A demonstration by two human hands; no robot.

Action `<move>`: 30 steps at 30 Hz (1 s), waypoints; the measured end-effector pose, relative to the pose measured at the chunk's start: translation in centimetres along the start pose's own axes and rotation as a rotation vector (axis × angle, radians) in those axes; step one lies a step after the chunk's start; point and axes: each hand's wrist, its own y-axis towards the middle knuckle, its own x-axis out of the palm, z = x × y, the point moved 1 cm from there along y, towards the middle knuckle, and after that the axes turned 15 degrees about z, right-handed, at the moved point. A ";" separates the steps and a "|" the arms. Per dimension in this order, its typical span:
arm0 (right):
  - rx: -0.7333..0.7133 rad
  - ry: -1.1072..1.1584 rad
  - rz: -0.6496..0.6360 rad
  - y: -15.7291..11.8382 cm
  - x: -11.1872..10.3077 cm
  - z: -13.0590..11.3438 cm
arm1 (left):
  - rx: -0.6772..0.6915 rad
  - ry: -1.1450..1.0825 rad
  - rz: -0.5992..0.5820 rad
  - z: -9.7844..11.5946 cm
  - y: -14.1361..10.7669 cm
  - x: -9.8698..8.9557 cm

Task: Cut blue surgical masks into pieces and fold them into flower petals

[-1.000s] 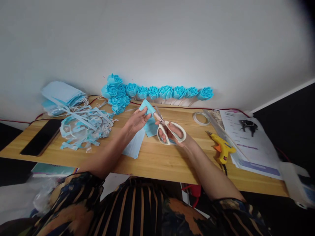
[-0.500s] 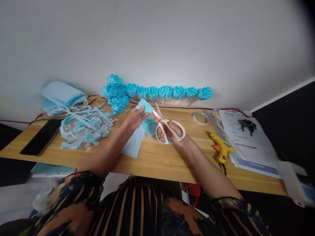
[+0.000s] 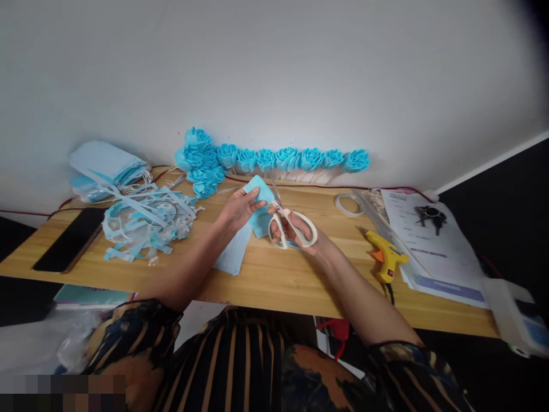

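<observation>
Above the table (image 3: 274, 280), hands (image 3: 241, 210) hold blue sheet (image 3: 259, 190) and scissors (image 3: 279, 209)

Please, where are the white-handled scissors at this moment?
In the head view, the scissors are near the centre, in the right hand, just right of the blue piece held in the left hand.

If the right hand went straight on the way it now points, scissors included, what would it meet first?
Probably the light blue piece in the left hand: the scissors in the right hand have their open blades at its edge, though depth leaves actual contact unclear.
</observation>
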 end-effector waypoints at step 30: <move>-0.051 0.114 0.081 0.5 0.4 1.4 | 0.064 0.048 -0.002 0.1 0.2 -0.2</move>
